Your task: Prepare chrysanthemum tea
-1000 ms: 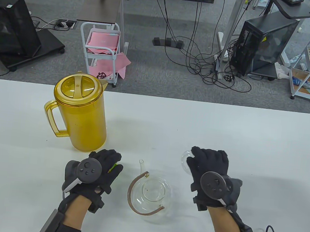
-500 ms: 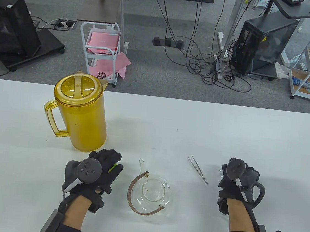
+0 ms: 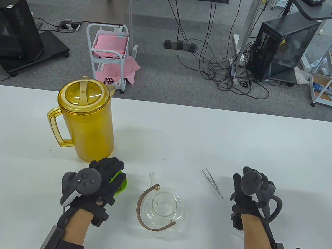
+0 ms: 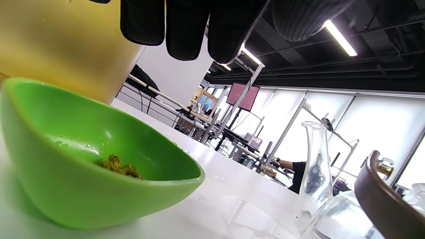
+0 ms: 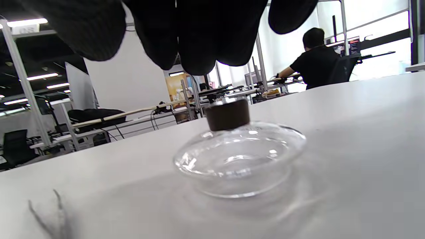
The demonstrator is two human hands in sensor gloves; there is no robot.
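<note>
Teapot (image 3: 161,208) of clear glass sits on the white table (image 3: 212,135), lid off. Left of the teapot, the left hand (image 3: 101,180) hovers loose over a green bowl (image 3: 121,182); only the left wrist view shows dried flowers (image 4: 118,166) inside. Right of the teapot, the right hand (image 3: 251,189) hangs relaxed above the glass lid (image 5: 239,156), seen only from its wrist. Tweezers (image 3: 212,182) lie between.

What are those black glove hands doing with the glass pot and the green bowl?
Someone is getting ready to make flower tea. The glass teapot sits open in the middle, and its lid rests on the table just under the right hand, which isn't holding it. The left hand hovers over a green bowl of dried yellow flowers. Tweezers and a yellow pitcher wait nearby.
</note>
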